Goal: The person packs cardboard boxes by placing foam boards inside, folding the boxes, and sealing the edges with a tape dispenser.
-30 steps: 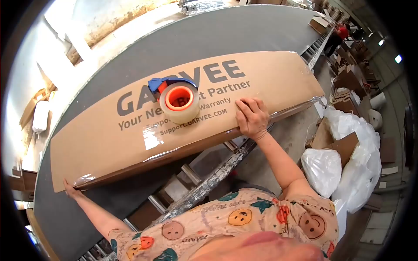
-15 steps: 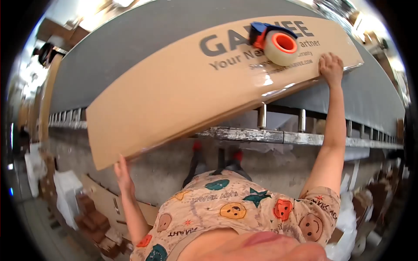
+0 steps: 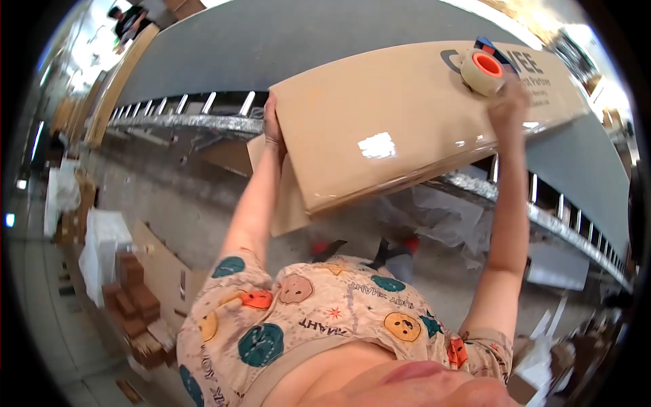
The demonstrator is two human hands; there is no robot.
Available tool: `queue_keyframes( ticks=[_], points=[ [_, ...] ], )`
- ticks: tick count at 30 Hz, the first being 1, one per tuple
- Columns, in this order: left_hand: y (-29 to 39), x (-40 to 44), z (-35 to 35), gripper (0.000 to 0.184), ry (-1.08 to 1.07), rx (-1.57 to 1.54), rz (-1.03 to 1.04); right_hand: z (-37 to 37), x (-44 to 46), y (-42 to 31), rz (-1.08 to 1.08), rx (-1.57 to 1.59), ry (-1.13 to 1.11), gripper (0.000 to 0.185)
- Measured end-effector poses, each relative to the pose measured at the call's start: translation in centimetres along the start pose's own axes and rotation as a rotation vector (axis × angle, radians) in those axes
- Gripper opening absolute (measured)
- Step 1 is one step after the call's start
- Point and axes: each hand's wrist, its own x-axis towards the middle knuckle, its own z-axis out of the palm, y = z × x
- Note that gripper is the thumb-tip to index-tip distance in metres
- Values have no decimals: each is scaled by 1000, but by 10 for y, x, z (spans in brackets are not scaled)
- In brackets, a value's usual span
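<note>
A long brown cardboard box (image 3: pixel 380 115) with dark printing lies at a slant, its near end jutting over the front rail. My left hand (image 3: pixel 272 125) rests flat on the left end of the box, some fingers hidden behind it. On top of the box is a tape dispenser (image 3: pixel 485 70) with a blue frame, orange hub and roll of clear tape. Smeared by motion, my right hand (image 3: pixel 510 102) is closed at the dispenser's handle end. Shiny tape runs along the box's front edge.
A grey conveyor belt (image 3: pixel 224 51) runs beneath and behind the box, with a worn metal roller rail (image 3: pixel 183 121) in front. Flattened cardboard and small brown cartons (image 3: pixel 132 298) lie on the floor at left. Another person (image 3: pixel 129 24) is at the far left.
The box has shifted right and turned clockwise. My left hand moved from its near corner up to its left end. My right hand left the front edge and came to the tape dispenser.
</note>
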Motion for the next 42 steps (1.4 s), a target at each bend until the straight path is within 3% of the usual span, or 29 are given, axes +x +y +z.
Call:
queue_keyframes(
  ticks=[1, 2, 3, 4, 6, 7, 9, 13, 15, 18, 20, 22, 24, 25, 26, 27, 31, 35, 36, 38, 39, 40, 41, 42],
  points=[
    [15, -16, 19, 64, 18, -106, -41, 14, -46, -69, 109, 177, -155, 21],
    [27, -27, 24, 58, 44, -212, -87, 18, -79, -155, -403, -175, -240, 41],
    [25, -21, 8, 58, 20, -234, -112, 20, -107, -235, -231, 46, -530, 47],
    [19, -3, -15, 51, 62, -47, -100, 38, -129, -290, -115, 194, -575, 54],
    [22, 27, -32, 41, 65, 215, 34, 66, -156, -337, -75, 70, -406, 60],
    [23, 33, -34, 38, 52, 287, 122, 73, -160, -342, -88, -39, -410, 64],
    [26, 27, -32, 42, 91, 184, -11, 65, -168, -346, -66, -188, -425, 68],
    [34, -37, -9, 45, 146, 253, 171, 31, -176, -335, -66, -54, -515, 75],
    [23, -81, -9, 49, 178, 523, 273, -3, -199, -323, -31, -16, -593, 80],
    [19, -158, 11, 53, 209, 512, 155, -62, -223, -304, 68, -149, -621, 86],
    [56, -209, 28, 62, -20, 535, 58, -92, -241, -293, 127, -276, -617, 87],
    [95, -239, 41, 77, -184, 1032, 892, -107, -255, -286, 122, -349, -604, 85],
    [114, -255, 56, 93, -629, 1362, 1060, -108, -268, -275, 74, -478, -552, 80],
    [103, -261, 68, 81, -797, 1434, 987, -106, -270, -265, 30, -521, -510, 78],
    [76, -257, 73, 97, -787, 1539, 1132, -106, -272, -260, 9, -493, -472, 75],
    [66, -261, 72, 97, -826, 1564, 1086, -104, -274, -258, -9, -466, -433, 72],
    [47, -259, 77, 79, -554, 1537, 1364, -92, -288, -250, -22, -435, -369, 72],
    [45, -259, 69, 66, -571, 1367, 1231, -94, -297, -264, -61, -452, -329, 69],
    [52, -259, 67, 84, -587, 1390, 1229, -95, -299, -272, -76, -451, -265, 67],
    [53, -260, 65, 91, -581, 1439, 1216, -102, -340, -325, 67, 2, -188, 57],
    [51, -263, 63, 97, -583, 1475, 1182, -87, -385, -348, 202, 206, -192, 43],
    [50, -264, 62, 99, -574, 1495, 1195, -74, -429, -361, 391, 519, -473, 36],
    [49, -262, 62, 99, -564, 1498, 1185, -56, -457, -373, 964, 762, -894, 38],
    [49, -262, 59, 99, -580, 1488, 1183, -32, -481, -371, 1324, 1067, -844, 42]
  ],
)
